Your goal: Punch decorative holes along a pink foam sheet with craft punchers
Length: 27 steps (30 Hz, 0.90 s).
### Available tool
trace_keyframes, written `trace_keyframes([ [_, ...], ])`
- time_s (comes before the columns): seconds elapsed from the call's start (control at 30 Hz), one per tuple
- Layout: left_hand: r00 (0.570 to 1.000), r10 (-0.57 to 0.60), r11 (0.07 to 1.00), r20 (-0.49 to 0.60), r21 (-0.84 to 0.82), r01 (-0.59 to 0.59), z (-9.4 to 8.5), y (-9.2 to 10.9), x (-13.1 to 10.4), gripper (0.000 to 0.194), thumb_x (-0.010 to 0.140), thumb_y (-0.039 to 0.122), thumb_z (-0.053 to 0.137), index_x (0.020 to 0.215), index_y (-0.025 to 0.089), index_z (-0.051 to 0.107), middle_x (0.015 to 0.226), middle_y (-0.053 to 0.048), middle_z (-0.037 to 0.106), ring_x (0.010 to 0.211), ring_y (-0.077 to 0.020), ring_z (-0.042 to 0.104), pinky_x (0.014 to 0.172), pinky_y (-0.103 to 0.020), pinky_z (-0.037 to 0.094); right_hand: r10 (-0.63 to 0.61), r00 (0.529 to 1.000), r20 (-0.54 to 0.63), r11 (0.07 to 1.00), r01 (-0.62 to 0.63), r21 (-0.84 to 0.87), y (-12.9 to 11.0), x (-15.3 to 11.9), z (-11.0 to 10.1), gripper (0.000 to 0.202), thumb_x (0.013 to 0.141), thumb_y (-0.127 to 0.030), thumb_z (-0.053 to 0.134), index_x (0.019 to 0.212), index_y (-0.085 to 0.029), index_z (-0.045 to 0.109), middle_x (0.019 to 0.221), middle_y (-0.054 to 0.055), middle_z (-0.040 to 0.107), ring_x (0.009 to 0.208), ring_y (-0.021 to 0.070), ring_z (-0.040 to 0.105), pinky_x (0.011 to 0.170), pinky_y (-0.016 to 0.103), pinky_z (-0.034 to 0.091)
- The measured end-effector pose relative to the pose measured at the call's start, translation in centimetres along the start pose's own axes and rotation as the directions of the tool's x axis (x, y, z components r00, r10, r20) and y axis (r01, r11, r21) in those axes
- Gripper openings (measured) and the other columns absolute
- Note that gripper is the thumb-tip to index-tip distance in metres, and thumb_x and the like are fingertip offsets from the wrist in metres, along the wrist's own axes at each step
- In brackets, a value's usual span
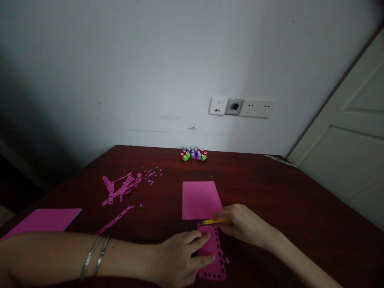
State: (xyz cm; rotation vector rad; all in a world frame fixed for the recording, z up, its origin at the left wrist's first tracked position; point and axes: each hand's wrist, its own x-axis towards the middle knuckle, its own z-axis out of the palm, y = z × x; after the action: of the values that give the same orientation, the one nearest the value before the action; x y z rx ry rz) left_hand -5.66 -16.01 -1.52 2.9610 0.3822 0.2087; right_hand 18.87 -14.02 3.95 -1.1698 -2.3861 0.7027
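A narrow pink paper (208, 250) lies on the table in front of me, with rows of dark holes or dots along its right and bottom edges. My left hand (187, 258) rests on it with fingers spread, pressing from the left. At its top edge, my right hand (240, 222) grips a slim yellow tool (215, 221) with a thin tip pointing left; its exact kind is unclear. Just beyond lies a plain pink square sheet (201, 200), close to the right fingers. Small pink bits (225, 258) lie beside the narrow paper's right edge.
Holed pink paper strips (121, 188) are heaped on the left of the dark red table (255, 180), with tiny scraps (151, 174) nearby. A larger pink sheet (45, 220) lies by my left forearm. Several small coloured objects (193, 154) cluster near the wall, below the sockets (256, 109).
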Motion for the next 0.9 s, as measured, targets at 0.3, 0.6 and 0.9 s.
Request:
trace_keyframes([
  [0.3, 1.0, -0.018, 1.0, -0.003, -0.01, 0.018, 0.2, -0.1, -0.1, 0.057, 0.079, 0.026, 0.05, 0.133, 0.025, 0.034, 0.144, -0.014, 0.024, 0.123, -0.03, 0.037, 0.096, -0.042, 0.038, 0.011, 1.0, 0.002, 1.0, -0.011, -0.026, -0.3, 0.0, 0.0, 0.015, 0.077, -0.022, 0.059, 0.085, -0.026, 0.071, 0.074, 0.001, 0.07, 0.065, 0.0153, 0.062, 0.058, 0.022, 0.038],
  [0.6, 1.0, -0.002, 0.999, -0.007, 0.034, 0.003, 0.3, 0.0, -0.2, 0.057, 0.08, 0.027, 0.05, 0.134, 0.023, 0.033, 0.143, -0.015, 0.026, 0.124, -0.0312, 0.036, 0.096, -0.041, 0.038, -0.037, 0.998, 0.05, 0.963, 0.049, -0.266, -0.9, -0.2, -0.8, 0.027, 0.078, -0.011, 0.054, 0.097, -0.025, 0.067, 0.076, 0.0, 0.068, 0.063, 0.0124, 0.059, 0.055, 0.021, 0.035],
  [0.9, 1.0, 0.007, 0.999, -0.013, 0.031, -0.007, 0.0, 0.0, -0.3, 0.057, 0.081, 0.027, 0.049, 0.135, 0.022, 0.031, 0.143, -0.015, 0.025, 0.125, -0.0306, 0.034, 0.097, -0.041, 0.038, -0.044, 0.99, 0.13, 0.955, 0.081, -0.287, -1.0, -0.3, -0.3, 0.024, 0.083, -0.014, 0.05, 0.099, -0.023, 0.066, 0.084, 0.002, 0.07, 0.074, 0.0133, 0.063, 0.062, 0.02, 0.039],
])
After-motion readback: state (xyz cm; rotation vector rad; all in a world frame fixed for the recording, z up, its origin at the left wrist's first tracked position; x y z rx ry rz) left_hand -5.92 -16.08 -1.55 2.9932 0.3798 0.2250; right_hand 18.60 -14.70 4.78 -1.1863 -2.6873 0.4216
